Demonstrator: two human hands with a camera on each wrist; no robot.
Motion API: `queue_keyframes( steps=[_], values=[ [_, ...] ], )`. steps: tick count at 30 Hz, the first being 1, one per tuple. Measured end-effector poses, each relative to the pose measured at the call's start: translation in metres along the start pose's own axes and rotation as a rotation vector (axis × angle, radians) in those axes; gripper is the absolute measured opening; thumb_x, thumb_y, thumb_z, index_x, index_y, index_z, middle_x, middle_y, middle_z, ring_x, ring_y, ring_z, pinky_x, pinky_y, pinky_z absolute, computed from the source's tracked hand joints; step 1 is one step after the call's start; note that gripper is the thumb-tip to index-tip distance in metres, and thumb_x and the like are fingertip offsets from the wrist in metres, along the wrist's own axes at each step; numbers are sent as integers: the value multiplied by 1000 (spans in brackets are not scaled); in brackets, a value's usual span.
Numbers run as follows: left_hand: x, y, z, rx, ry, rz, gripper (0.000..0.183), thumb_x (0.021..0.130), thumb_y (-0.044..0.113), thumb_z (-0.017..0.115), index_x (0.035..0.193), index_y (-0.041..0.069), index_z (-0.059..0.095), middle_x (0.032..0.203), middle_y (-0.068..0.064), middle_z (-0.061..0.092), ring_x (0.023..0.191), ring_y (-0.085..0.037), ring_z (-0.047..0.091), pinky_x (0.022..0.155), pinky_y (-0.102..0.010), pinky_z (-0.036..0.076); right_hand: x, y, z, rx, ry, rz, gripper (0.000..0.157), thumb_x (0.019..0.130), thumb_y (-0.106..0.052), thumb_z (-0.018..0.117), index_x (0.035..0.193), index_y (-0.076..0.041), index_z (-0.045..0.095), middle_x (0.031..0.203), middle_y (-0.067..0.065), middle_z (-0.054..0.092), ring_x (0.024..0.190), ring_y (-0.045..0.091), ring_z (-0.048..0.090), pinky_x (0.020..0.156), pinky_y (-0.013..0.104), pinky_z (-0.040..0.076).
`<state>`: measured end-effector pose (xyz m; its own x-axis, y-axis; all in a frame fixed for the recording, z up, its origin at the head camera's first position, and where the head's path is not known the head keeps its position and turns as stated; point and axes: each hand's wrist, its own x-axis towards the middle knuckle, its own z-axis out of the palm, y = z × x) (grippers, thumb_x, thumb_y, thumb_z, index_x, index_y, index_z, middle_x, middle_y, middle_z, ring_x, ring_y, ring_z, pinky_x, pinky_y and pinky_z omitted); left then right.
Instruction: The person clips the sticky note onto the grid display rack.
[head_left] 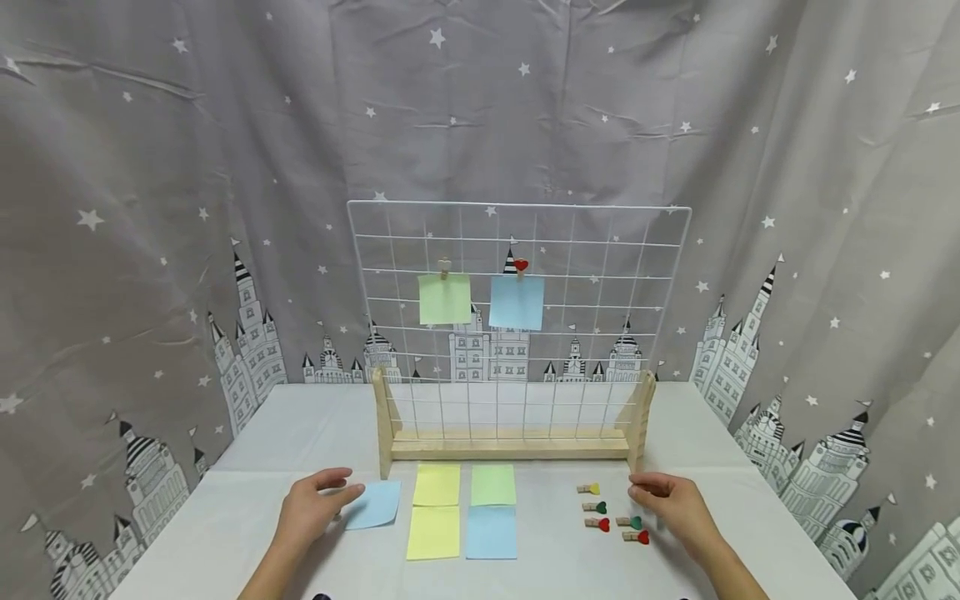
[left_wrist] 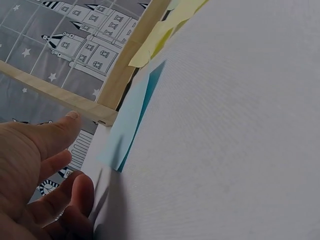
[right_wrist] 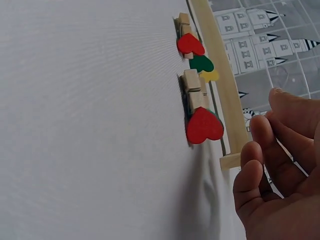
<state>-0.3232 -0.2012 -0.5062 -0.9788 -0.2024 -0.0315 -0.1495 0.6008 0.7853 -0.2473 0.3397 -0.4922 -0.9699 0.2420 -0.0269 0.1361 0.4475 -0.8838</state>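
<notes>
My left hand [head_left: 309, 508] hovers by the left edge of a loose blue sticky note [head_left: 381, 505], thumb and fingers apart. In the left wrist view a gap shows between the hand and the note, whose edge lifts off the cloth. On the other side, my right hand [head_left: 681, 510] is held loosely curved above the table, beside several small wooden clothespins with heart tops. Nearest to it are one with a red heart [right_wrist: 205, 125] and one with a green heart [head_left: 634, 522]. No object shows in its fingers.
A white wire grid [head_left: 600, 283] stands in a wooden base [head_left: 510, 450] at the back. A green note [head_left: 444, 302] and a blue note [head_left: 517, 305] hang clipped on it. Yellow notes [head_left: 433, 533], a green note [head_left: 492, 485] and a blue note [head_left: 491, 533] lie in front.
</notes>
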Motion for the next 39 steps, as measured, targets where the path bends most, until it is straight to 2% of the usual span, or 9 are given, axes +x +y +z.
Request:
queue_keyframes(
  steps=[7,13,20,25,28,33,39],
  values=[
    [1,-1,4,67,-6,57,57,86,37,82,128,2,69,123,-26,69,118,-46,62,100,-63,47,-1,10,0,-39,-9,59,34,92,-17,77,120,1,74,101,7,77,84,14,61,67,30,49],
    [0,-7,9,143,-1,76,48,85,29,82,123,2,71,114,-23,73,113,-46,64,100,-64,46,-4,17,1,-60,-5,96,32,91,-16,78,117,1,74,99,6,77,85,15,64,70,31,53],
    [-2,-9,11,234,13,60,46,85,33,82,117,2,74,101,-12,75,95,-32,68,88,-55,52,-7,23,6,-75,18,43,23,86,-8,80,107,1,78,90,4,77,82,12,66,69,23,53],
    [-6,-8,8,271,8,78,36,85,31,81,109,4,77,88,-2,71,81,-21,61,73,-42,51,-7,24,8,-117,24,41,20,85,-9,81,104,-2,79,89,3,76,81,13,64,71,26,52],
    [-6,-6,10,274,16,64,36,85,31,81,110,5,76,87,-4,69,79,-20,59,72,-41,49,-7,24,7,-129,20,51,20,85,-9,81,104,-3,79,90,3,76,82,13,64,72,29,53],
    [-2,-1,16,307,31,18,47,86,40,80,116,4,73,92,-10,70,80,-23,60,72,-42,51,-5,26,5,-143,15,49,21,84,-10,82,104,-4,80,89,1,75,82,14,63,72,29,52],
    [-1,6,18,359,22,20,48,84,39,82,120,8,73,93,-9,70,78,-23,59,66,-37,50,-4,25,3,-189,-1,34,18,84,-12,83,101,-6,80,90,0,76,83,13,63,74,31,52]
  ],
)
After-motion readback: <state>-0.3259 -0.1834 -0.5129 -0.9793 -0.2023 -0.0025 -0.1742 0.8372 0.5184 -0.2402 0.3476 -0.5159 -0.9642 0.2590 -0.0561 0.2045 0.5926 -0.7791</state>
